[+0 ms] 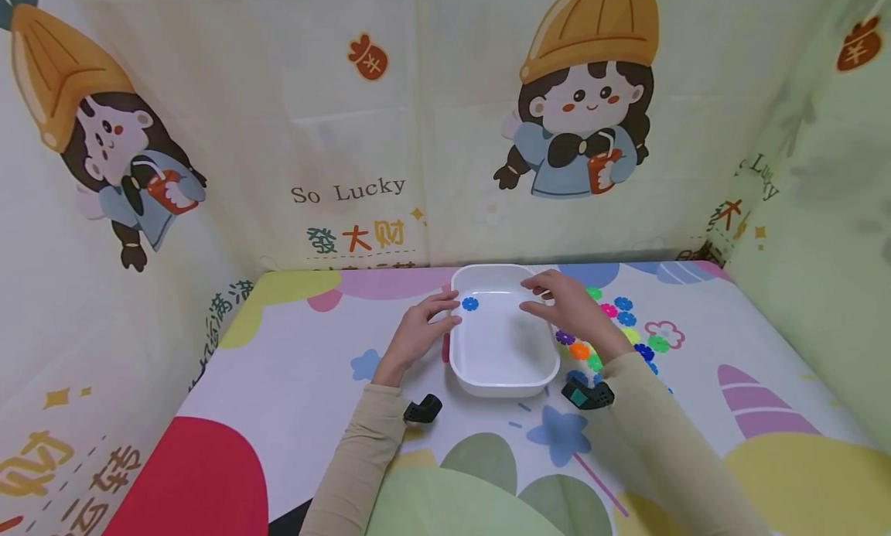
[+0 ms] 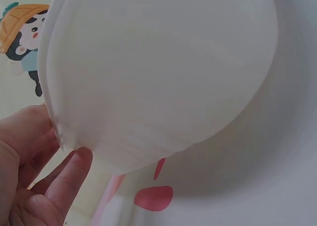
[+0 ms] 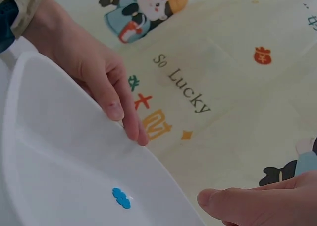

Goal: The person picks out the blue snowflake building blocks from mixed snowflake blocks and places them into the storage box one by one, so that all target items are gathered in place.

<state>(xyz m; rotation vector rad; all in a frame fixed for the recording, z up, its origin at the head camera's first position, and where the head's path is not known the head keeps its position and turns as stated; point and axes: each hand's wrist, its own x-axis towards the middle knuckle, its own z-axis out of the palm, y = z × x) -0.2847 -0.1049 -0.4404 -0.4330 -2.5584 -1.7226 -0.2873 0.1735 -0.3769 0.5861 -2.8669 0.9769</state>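
A white rounded-rectangular basin (image 1: 504, 350) stands in front of me. One small blue flower-shaped plastic piece (image 1: 470, 304) lies inside it near the far left corner; it also shows in the right wrist view (image 3: 121, 198). My left hand (image 1: 420, 331) holds the basin's left rim, its thumb against the outer wall in the left wrist view, where some fingers are hidden behind the rim. At the right rim hovers my right hand (image 1: 571, 308), thumb and fingers spread apart with nothing between them. In the right wrist view this hand (image 3: 267, 203) shows only partly.
Several colourful flower-shaped pieces, such as an orange piece (image 1: 579, 351), are scattered right of the basin, partly behind the right forearm. A patterned cloth (image 1: 306, 350) covers the table. Printed curtains (image 1: 452, 134) close off the back and sides.
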